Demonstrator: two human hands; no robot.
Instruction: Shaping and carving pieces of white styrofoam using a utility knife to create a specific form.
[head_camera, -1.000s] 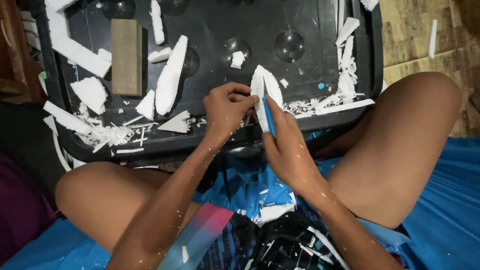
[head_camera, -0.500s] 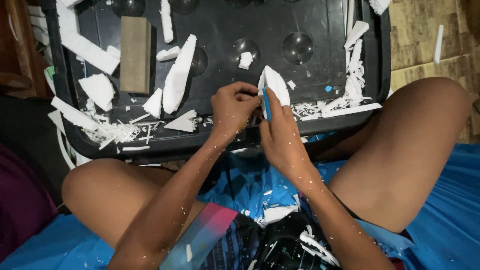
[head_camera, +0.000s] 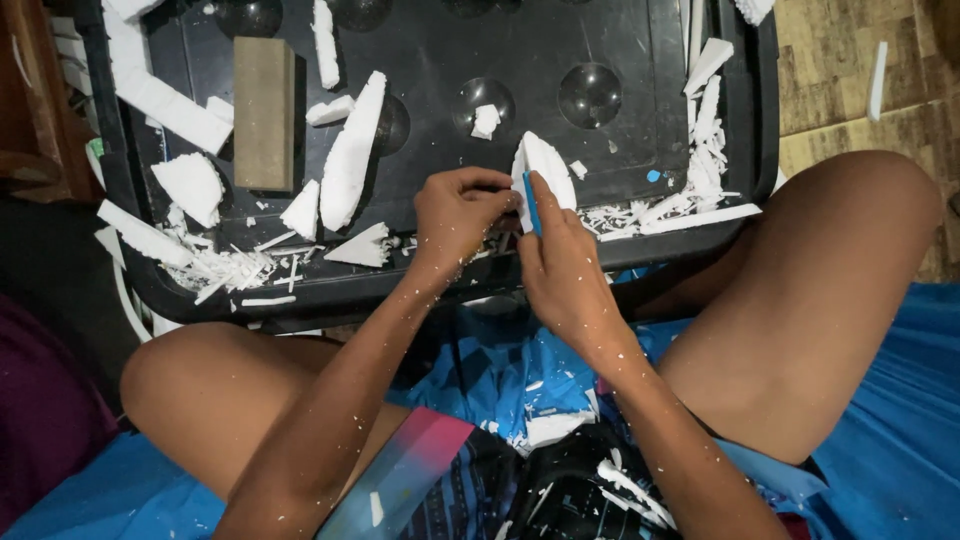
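While the white foam piece (head_camera: 545, 170) sits up over the near edge of the black tray (head_camera: 600, 40), both hands crowd it: the left hand (head_camera: 455, 215) pinches its left side with curled fingers, and the right hand (head_camera: 560, 265) comes in from below, closed around a thin blue blade (head_camera: 531, 203) laid against the foam. The foam's long axis runs away from the body, pointed tip at the far end, and the blade lines up roughly with it. Both hands touch it, the right a bit lower.

Tray's a mess. 1 brownish block (head_camera: 264, 110) stands at the left, a long foam sliver (head_camera: 352, 150) beside it, smaller foam scraps (head_camera: 230, 270) piled along the near-left rim, more strips (head_camera: 700, 140) on the right. A blue sheet (head_camera: 880, 400) covers the lap area, dusted with crumbs.
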